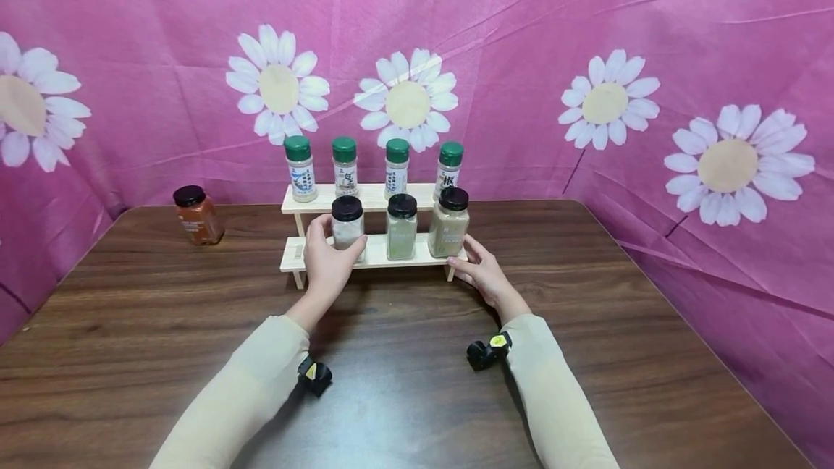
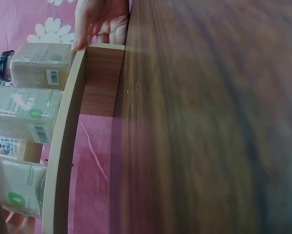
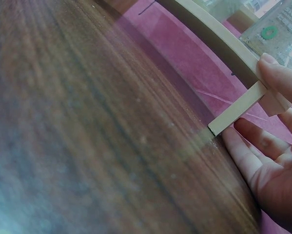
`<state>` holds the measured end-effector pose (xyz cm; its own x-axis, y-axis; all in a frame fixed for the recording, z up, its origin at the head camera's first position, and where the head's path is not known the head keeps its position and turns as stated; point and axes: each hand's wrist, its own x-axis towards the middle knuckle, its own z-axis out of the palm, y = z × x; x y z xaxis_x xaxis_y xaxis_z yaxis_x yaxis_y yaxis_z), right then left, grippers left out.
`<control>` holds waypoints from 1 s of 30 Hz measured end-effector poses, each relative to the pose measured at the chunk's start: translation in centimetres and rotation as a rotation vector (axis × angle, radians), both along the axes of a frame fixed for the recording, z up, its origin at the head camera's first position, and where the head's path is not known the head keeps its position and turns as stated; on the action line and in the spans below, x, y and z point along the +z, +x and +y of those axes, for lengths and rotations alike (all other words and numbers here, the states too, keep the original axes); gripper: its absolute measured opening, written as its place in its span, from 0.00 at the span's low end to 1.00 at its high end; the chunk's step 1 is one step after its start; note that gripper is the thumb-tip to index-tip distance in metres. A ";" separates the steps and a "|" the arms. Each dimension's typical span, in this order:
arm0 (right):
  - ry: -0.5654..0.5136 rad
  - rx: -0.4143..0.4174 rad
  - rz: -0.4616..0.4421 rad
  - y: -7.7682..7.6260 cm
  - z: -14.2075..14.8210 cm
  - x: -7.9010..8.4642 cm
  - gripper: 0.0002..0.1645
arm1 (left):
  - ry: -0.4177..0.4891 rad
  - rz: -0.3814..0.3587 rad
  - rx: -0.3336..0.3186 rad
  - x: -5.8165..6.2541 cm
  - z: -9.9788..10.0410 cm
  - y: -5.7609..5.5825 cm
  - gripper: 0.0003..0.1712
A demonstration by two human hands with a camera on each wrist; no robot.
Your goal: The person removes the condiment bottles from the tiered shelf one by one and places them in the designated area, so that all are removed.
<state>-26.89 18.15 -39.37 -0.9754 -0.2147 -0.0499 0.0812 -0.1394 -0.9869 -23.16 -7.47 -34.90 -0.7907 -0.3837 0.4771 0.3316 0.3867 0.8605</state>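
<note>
A two-tier wooden spice rack [image 1: 376, 260] stands at the back of the table. My left hand [image 1: 328, 263] grips a square glass jar [image 1: 348, 231] with a black lid and white contents, at the left of the lower shelf; thumb in front, fingers on its far left side. Beside it on that shelf stand a jar of pale green powder [image 1: 401, 231] and a jar of beige powder [image 1: 449, 226]. At the shelf's right end, my right hand [image 1: 483, 275] holds the rack. In the right wrist view its thumb [image 3: 277, 75] lies on the shelf edge, other fingers beside the leg.
Several green-capped shakers, such as the leftmost shaker [image 1: 300, 172], line the upper shelf. A black-lidded jar of red-orange powder [image 1: 199, 217] is on the wooden table [image 1: 404, 368] at far left. Pink cloth [image 1: 508, 13] with daisies hangs behind the table.
</note>
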 end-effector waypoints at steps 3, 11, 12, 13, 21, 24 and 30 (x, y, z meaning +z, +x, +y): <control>-0.002 0.001 -0.002 0.0 0.0 0.0 0.41 | 0.004 -0.005 0.007 0.0 -0.4 0.2 0.30; 0.007 0.002 0.003 0.0 0.0 0.0 0.40 | 0.016 0.003 0.029 -0.1 -1.9 0.6 0.30; 0.009 0.002 0.004 0.0 0.0 0.0 0.41 | 0.019 0.008 0.032 -0.1 -2.0 0.7 0.30; 0.005 0.000 0.003 0.0 0.0 0.0 0.40 | 0.023 0.011 0.036 -0.1 -2.3 0.8 0.30; 0.009 0.008 0.009 0.0 0.0 0.1 0.41 | 0.037 0.023 0.081 0.1 -4.6 1.2 0.31; 0.005 0.006 0.010 0.0 -0.1 0.2 0.41 | 0.045 0.009 0.093 0.1 -5.7 1.3 0.31; -0.003 0.002 -0.009 0.1 -0.1 0.2 0.41 | 0.040 -0.020 0.151 0.1 -7.8 1.5 0.31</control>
